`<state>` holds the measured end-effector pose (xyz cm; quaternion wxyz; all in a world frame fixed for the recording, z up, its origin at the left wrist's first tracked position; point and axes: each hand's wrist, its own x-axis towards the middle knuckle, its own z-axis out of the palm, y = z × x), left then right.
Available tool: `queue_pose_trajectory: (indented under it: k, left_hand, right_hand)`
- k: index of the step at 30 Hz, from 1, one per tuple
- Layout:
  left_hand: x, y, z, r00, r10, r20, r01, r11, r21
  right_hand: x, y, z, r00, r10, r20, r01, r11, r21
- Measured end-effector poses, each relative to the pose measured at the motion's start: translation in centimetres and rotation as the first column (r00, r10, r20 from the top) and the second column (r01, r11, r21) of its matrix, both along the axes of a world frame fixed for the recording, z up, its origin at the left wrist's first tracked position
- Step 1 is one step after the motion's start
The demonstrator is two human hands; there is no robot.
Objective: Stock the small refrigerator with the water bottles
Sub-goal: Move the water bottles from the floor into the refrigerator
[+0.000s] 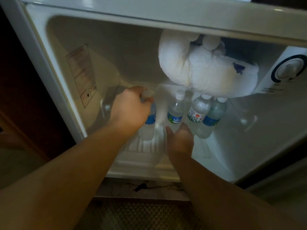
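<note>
Four water bottles stand upright on the ribbed white floor (146,146) of the small refrigerator (99,39), arranged in a row from left to right. The interior is white moulded plastic, lit from within; the surroundings outside the cabinet are dark, with a patterned floor covering (141,216) nearest the camera. One mass of frost (207,68) hangs from the upper right of the compartment, directly above the two rightmost bottles. One thermostat dial (290,68) sits on the right wall.

The left hand (131,110) has its grip clamped around the neck of the leftmost bottle (150,123). The right hand (180,141) has its grip curled around the base of the second bottle (176,112). The third bottle (198,113) and fourth bottle (214,117) touch each other, unheld.
</note>
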<state>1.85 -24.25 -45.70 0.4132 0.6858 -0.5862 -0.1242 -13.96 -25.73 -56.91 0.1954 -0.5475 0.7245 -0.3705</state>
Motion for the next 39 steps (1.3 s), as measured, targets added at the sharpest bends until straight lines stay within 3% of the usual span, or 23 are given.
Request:
queue_pose_trajectory:
  k: [5, 8, 10, 14, 20, 28, 39]
  left_hand:
    - [-1.3, -1.9, -0.2, 0.999, -0.034, -0.013, 0.035, 0.999, 0.034]
    - [-2.3, -2.9, 0.1, 0.998, -0.055, -0.012, 0.056, 0.997, 0.058]
    - [-2.7, -3.5, 0.3, 0.997, -0.073, 0.008, 0.072, 0.996, 0.060]
    - [-3.4, -4.3, 0.5, 0.994, -0.101, 0.047, 0.099, 0.994, 0.052]
    - [-3.9, -5.3, 0.3, 0.992, -0.129, 0.008, 0.128, 0.991, 0.046]
    - [-3.0, -4.4, -0.3, 0.991, -0.127, 0.043, 0.126, 0.992, 0.013]
    - [-1.8, -2.5, -0.6, 0.994, -0.111, -0.011, 0.112, 0.987, 0.114]
  right_hand:
    - [-1.7, 2.2, -1.9, 0.996, 0.058, 0.061, -0.064, 0.992, 0.111]
    - [-2.5, 3.0, -3.2, 0.969, 0.215, -0.120, -0.190, 0.964, 0.186]
    - [-2.8, 3.8, -4.1, 0.880, 0.372, -0.297, -0.316, 0.923, 0.220]
    - [-3.4, 4.5, -4.6, 0.757, 0.521, -0.394, -0.446, 0.853, 0.271]
    - [-2.9, 5.0, -5.0, 0.682, 0.448, -0.578, -0.392, 0.891, 0.228]
    - [-2.8, 5.1, -5.1, 0.669, 0.455, -0.588, -0.383, 0.889, 0.253]
    - [-2.5, 5.1, -5.5, 0.702, 0.412, -0.580, -0.362, 0.909, 0.207]
